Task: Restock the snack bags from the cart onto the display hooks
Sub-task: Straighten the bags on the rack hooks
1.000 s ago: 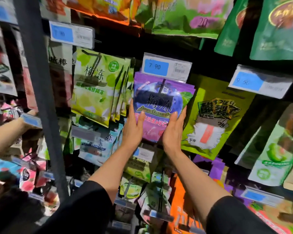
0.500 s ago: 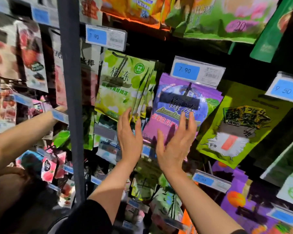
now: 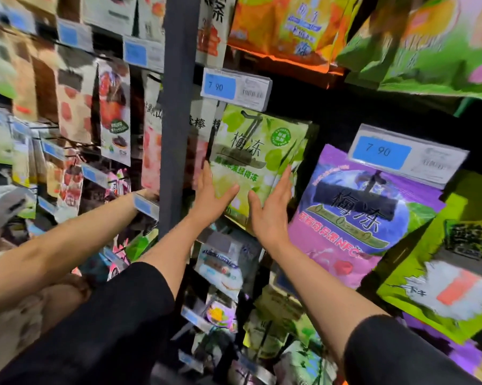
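Both of my hands have shifted off the purple bags (image 3: 356,218), where they were a second ago, and now sit on the green bags (image 3: 251,162) hanging one hook to the left, just under a 7.90 price tag (image 3: 235,88). My left hand (image 3: 213,197) lies flat against the left edge of the stack, fingers straight, thumb spread across the front pack. My right hand (image 3: 271,207) presses the right edge the same way, fingers straight and pointing up, neither one curled round anything. The purple bags hang untouched just beside my right hand, beneath their own 7.90 tag (image 3: 403,154). Half a second ago my hands were in the air between the two stacks. Another person's arm (image 3: 67,243) reaches in from the left towards a pole (image 3: 176,120); its hand is hidden behind a small blue tag (image 3: 145,207), so I cannot tell what it holds. Packs on the far left and along the top are blurred, and the hooks themselves are covered.
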A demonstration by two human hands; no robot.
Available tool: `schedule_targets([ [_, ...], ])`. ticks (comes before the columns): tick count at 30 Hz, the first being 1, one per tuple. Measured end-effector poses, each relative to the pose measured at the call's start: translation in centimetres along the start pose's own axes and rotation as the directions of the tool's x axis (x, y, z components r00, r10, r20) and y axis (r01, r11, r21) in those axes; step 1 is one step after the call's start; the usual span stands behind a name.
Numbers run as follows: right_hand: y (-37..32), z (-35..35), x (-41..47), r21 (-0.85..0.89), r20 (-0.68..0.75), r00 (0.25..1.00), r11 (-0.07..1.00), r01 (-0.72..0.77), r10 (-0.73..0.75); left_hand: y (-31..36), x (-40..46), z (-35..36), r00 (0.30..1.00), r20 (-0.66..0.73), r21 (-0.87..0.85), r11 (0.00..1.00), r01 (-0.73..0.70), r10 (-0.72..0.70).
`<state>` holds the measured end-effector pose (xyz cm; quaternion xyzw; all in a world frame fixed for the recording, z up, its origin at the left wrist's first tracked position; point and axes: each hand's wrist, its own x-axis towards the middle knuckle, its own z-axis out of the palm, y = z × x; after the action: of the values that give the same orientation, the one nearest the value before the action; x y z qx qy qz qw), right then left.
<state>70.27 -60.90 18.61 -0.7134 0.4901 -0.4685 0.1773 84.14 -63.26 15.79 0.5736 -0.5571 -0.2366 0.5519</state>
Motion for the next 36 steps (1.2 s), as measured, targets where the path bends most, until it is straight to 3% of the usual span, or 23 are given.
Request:
schedule_targets([
  [2,0.3,0.1,0.0,0.012,-0.016,1.000,1.000,-0.007,0.008,-0.1,0.3,-0.1,0.999,0.024,0.011,0.999,0.035,-0.035],
  [9,0.1,-0.1,-1.0,0.031,-0.037,0.999,1.000,0.003,-0.002,-0.2,-1.8,0.7,0.999,-0.005,0.017,0.999,-0.042,0.042],
  [13,-1.7,-1.0,-2.0,0.027,-0.132,0.987,0.996,0.091,-0.086,1.5,-3.5,0.1,0.981,-0.099,0.004,0.985,-0.170,0.169],
  [16,-3.7,-1.9,-2.9,0.043,-0.244,0.949,0.975,0.217,-0.201,4.6,-4.8,-0.8,0.895,-0.328,-0.012,0.947,-0.322,0.301],
  [19,-6.7,-3.1,-2.5,0.033,-0.388,0.856,0.923,0.384,-0.342,8.7,-5.3,-2.2,0.735,-0.515,0.073,0.877,-0.475,0.441],
  [22,-10.6,-5.2,-0.2,0.022,-0.477,0.762,0.861,0.508,-0.438,13.1,-4.1,-4.0,0.603,-0.575,0.182,0.805,-0.565,0.553],
  [24,-13.1,-6.8,2.2,0.014,-0.497,0.755,0.866,0.499,-0.427,16.1,-2.4,-5.2,0.570,-0.562,0.232,0.776,-0.586,0.599],
  [26,-15.1,-8.5,4.8,-0.044,-0.464,0.793,0.904,0.424,-0.395,18.8,-0.3,-6.2,0.593,-0.494,0.290,0.763,-0.577,0.636],
  [31,-18.6,-12.1,11.0,-0.153,-0.293,0.909,0.953,0.263,-0.298,22.1,7.2,-7.6,0.767,-0.208,0.343,0.779,-0.525,0.608],
  [36,-18.9,-13.2,14.3,-0.118,-0.192,0.970,0.985,0.130,-0.151,22.3,13.2,-7.5,0.886,-0.171,0.211,0.894,-0.395,0.431],
])
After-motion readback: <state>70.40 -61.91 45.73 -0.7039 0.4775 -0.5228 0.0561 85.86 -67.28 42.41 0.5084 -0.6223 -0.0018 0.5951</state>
